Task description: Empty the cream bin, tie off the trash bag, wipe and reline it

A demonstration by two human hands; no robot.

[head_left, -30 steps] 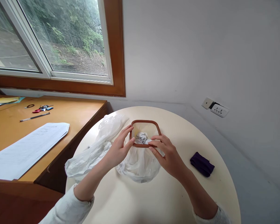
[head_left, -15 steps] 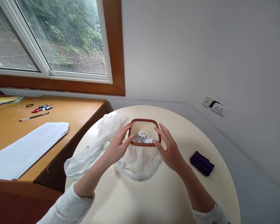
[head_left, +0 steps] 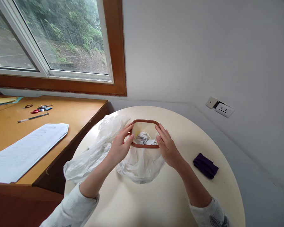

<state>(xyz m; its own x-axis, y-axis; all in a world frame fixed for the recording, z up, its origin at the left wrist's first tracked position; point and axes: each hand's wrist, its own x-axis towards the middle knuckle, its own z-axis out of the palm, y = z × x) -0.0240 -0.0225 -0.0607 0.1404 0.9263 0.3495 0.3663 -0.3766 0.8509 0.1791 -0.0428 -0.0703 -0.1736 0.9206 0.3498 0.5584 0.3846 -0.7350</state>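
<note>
A small trash bin with a brown, rounded-rectangular rim [head_left: 145,146] stands on the round table. A white plastic bag [head_left: 142,167] hangs around it below the rim and hides its body. Crumpled paper [head_left: 145,138] with dark marks lies inside. My left hand [head_left: 120,143] holds the rim's left side, its thumb near the front corner and its fingers farther back. On the opposite side my right hand [head_left: 168,145] grips the rim, fingers along the edge and thumb tucked close. Parts of both side edges are covered by my fingers.
Another crumpled white plastic bag [head_left: 92,154] lies left of the bin. A folded dark purple cloth [head_left: 205,165] rests on the round table [head_left: 175,201] at right. The wooden desk [head_left: 78,110] at left bears papers [head_left: 30,151], a pen [head_left: 33,118] and keys [head_left: 42,108].
My right hand has moved slightly left and closed in on the rim, its thumb now nearer its fingers. The left hand stays at the rim's left side, almost unmoved.
</note>
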